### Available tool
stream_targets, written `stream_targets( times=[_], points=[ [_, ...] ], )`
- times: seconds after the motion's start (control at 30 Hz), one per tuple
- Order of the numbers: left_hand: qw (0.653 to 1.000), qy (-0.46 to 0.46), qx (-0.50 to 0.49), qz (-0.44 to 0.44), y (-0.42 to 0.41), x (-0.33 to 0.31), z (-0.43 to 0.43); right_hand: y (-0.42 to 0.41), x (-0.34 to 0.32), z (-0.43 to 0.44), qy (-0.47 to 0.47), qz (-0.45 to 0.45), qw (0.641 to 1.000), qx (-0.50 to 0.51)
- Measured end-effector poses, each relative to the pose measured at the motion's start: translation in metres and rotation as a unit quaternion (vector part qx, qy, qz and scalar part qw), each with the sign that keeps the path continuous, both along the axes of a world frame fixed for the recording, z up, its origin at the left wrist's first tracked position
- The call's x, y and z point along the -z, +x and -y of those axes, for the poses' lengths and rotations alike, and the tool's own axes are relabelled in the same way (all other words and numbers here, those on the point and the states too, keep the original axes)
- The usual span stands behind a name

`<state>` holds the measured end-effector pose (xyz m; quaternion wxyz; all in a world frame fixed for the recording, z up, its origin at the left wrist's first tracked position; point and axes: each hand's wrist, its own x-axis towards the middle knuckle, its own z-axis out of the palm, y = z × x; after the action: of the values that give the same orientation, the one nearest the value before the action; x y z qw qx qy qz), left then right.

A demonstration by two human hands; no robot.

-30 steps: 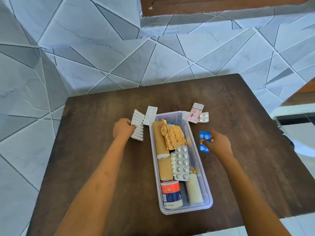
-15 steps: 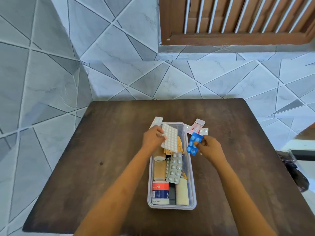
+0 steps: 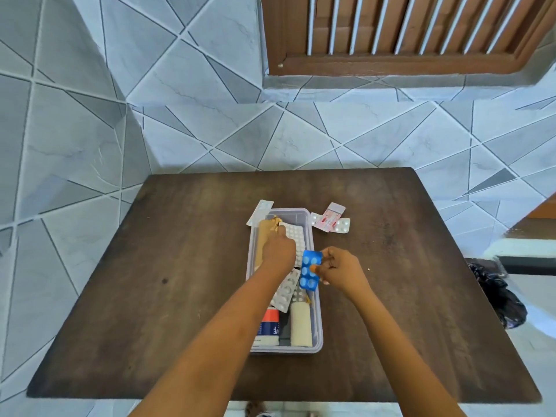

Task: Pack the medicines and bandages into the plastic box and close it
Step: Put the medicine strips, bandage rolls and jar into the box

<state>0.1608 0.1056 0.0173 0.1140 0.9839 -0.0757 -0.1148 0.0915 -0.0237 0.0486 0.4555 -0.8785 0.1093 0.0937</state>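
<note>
A clear plastic box (image 3: 316, 341) stands open in the middle of the dark table, holding bandage rolls, pill strips and a small white tub. My left hand (image 3: 278, 251) is inside the box's far half, resting on a white pill strip (image 3: 296, 237) that lies over a tan bandage (image 3: 264, 236). My right hand (image 3: 338, 267) holds a blue pill strip (image 3: 310, 270) over the box's right rim. A silver strip (image 3: 260, 210) lies at the box's far left corner. Red-and-white and silver strips (image 3: 331, 221) lie at its far right.
The dark wooden table (image 3: 180, 281) stands against a tiled wall. A black bag (image 3: 499, 296) lies on the floor off the table's right edge. No lid is in view.
My left hand has lowered the white pill strip into the box's far half. My right hand has brought the blue strip down to the box's right rim.
</note>
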Motion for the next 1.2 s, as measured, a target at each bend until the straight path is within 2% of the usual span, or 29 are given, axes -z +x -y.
stream_targets(
  times=[0.07, 0.2, 0.3, 0.47, 0.57, 0.73, 0.87, 0.97, 1.1, 1.2],
  points=[
    [0.999, -0.023, 0.000, 0.045, -0.003, -0.005, -0.006, 0.002, 0.000, -0.008, -0.017, 0.002, 1.000, -0.026],
    [0.993, -0.086, -0.051, 0.062, -0.006, -0.019, -0.044, 0.006, 0.006, -0.029, -0.044, -0.057, 0.992, -0.102],
    [0.987, -0.116, -0.083, 0.076, -0.012, -0.025, -0.071, 0.007, 0.012, -0.043, -0.123, -0.066, 0.975, -0.175],
    [0.980, -0.153, -0.104, 0.075, -0.023, -0.021, -0.089, 0.010, 0.019, -0.044, -0.181, -0.086, 0.957, -0.208],
    [0.978, -0.165, -0.108, 0.076, -0.023, -0.014, -0.090, 0.010, 0.022, -0.046, -0.230, -0.050, 0.948, -0.215],
    [0.971, -0.182, -0.128, 0.089, -0.008, -0.012, -0.098, 0.022, 0.015, -0.039, -0.166, 0.084, 0.976, -0.118],
    [0.966, -0.203, -0.137, 0.083, 0.017, -0.012, -0.100, 0.040, 0.006, -0.029, -0.112, 0.148, 0.982, -0.017],
    [0.960, -0.222, -0.152, 0.075, 0.042, -0.008, -0.096, 0.055, 0.009, -0.017, -0.093, 0.144, 0.984, 0.054],
    [0.954, -0.228, -0.186, 0.065, 0.083, 0.001, -0.096, 0.081, 0.025, 0.006, -0.131, 0.099, 0.979, 0.122],
    [0.963, -0.195, -0.184, 0.023, 0.113, 0.011, -0.093, 0.101, 0.037, 0.018, -0.164, 0.062, 0.975, 0.135]
  ],
)
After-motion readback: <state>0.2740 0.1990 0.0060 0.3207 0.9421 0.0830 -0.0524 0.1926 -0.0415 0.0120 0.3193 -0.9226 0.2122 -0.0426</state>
